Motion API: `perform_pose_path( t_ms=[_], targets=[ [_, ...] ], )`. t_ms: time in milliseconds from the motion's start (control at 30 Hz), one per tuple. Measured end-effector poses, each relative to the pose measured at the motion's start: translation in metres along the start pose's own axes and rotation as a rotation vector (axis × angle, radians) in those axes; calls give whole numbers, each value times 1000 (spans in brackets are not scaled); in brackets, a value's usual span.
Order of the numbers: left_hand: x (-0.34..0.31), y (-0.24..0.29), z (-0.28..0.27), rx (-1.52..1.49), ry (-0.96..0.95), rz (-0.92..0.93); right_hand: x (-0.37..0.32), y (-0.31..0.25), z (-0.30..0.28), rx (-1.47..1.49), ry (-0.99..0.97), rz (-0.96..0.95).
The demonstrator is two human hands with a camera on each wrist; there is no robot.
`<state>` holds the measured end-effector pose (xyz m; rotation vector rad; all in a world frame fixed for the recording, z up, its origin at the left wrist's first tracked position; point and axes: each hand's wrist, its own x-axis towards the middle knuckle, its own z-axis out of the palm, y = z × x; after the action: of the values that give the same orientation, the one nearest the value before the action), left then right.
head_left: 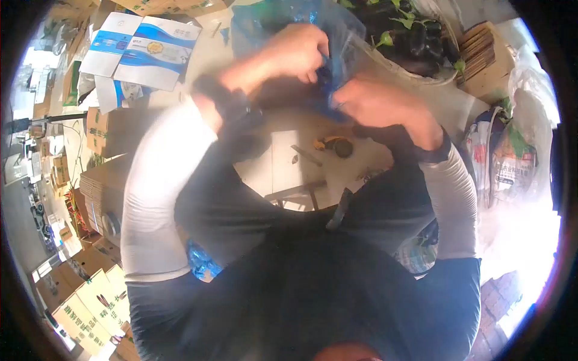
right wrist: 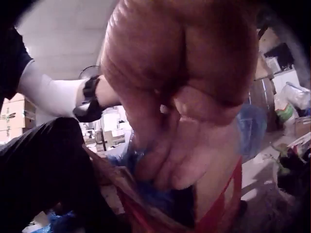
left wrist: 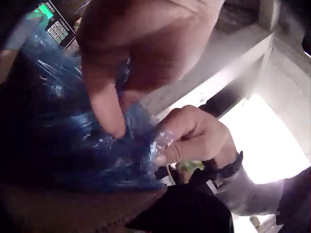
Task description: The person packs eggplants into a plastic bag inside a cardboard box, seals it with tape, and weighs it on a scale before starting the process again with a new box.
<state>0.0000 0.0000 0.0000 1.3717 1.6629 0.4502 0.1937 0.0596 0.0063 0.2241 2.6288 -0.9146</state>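
A crinkled blue plastic bag (head_left: 330, 78) stretches between both hands. My left hand (head_left: 295, 51) grips it from the far left, fingers curled down into the film. In the left wrist view the bag (left wrist: 87, 141) shows dark and glossy beneath that hand (left wrist: 146, 48). Across from it, my right hand (head_left: 385, 108) holds the bag's edge; the left wrist view shows its thumb and fingers (left wrist: 194, 136) pinching the film. Below the hands in the right wrist view stands a cardboard box with red sides (right wrist: 226, 194), blue film inside its opening.
A basket of dark eggplants (head_left: 415, 48) with green stems is at the upper right. Blue-and-white cardboard (head_left: 153, 51) lies upper left. A tape dispenser (head_left: 335, 145) sits on the floor between the knees. Stacked cartons (head_left: 108, 192) line the left, and a keypad scale (left wrist: 59, 30) stands behind the bag.
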Motion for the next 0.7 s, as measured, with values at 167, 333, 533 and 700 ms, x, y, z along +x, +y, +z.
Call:
perform_pose_path(
  t_ms=[167, 333, 533, 700],
  targets=[
    [34, -36, -10, 179, 9, 166, 18, -17, 38, 165, 89, -120],
    [62, -96, -56, 679, 479, -30, 75, 0, 38, 414, 399, -13],
    [71, -123, -70, 839, 151, -134, 141, 18, -9, 344, 350, 323],
    [69, -136, -59, 179, 440, 59, 173, 12, -38, -628, -271, 56]
  ],
)
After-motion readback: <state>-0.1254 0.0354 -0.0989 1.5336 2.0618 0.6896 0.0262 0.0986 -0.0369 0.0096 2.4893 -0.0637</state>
